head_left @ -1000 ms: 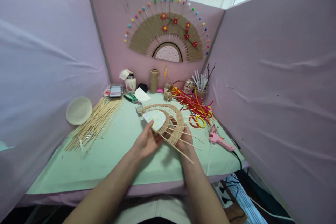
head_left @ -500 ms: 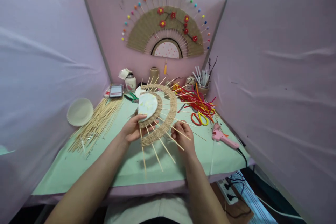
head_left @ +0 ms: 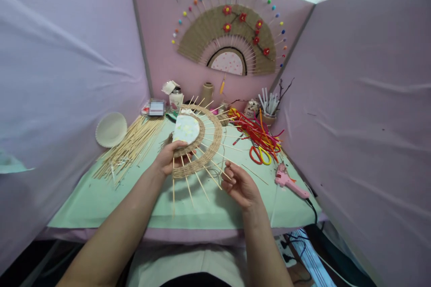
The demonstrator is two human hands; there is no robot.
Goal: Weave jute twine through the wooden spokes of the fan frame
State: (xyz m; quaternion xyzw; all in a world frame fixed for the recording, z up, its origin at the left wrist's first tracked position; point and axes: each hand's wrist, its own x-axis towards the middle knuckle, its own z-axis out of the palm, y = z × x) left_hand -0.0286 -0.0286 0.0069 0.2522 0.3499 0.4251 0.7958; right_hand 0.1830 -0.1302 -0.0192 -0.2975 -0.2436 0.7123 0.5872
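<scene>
My left hand [head_left: 171,158] grips a half-round woven fan frame [head_left: 216,143] by its flat left side, thumb on top and fingers underneath. Thin wooden sticks fan out from it through a brown twine band, and a pale floral cloth half-circle [head_left: 185,129] covers its centre. My right hand [head_left: 240,184] is beside the lower right stick tips, its fingers curled and pinched together. A thin strand of twine [head_left: 214,173] loops below the frame towards these fingers; the pinch itself is partly hidden.
Loose sticks [head_left: 134,143] and a pale scalloped dish [head_left: 111,130] lie left. At right are scissors [head_left: 256,155], red and yellow fuzzy stems [head_left: 252,130] and a pink glue gun [head_left: 291,184] with a cord. A finished fan [head_left: 202,31] hangs on the back panel.
My right hand has drawn slightly away from the woven band to the stick tips, its palm turned more upward. The left hand keeps its hold; the whole view has shifted a little.
</scene>
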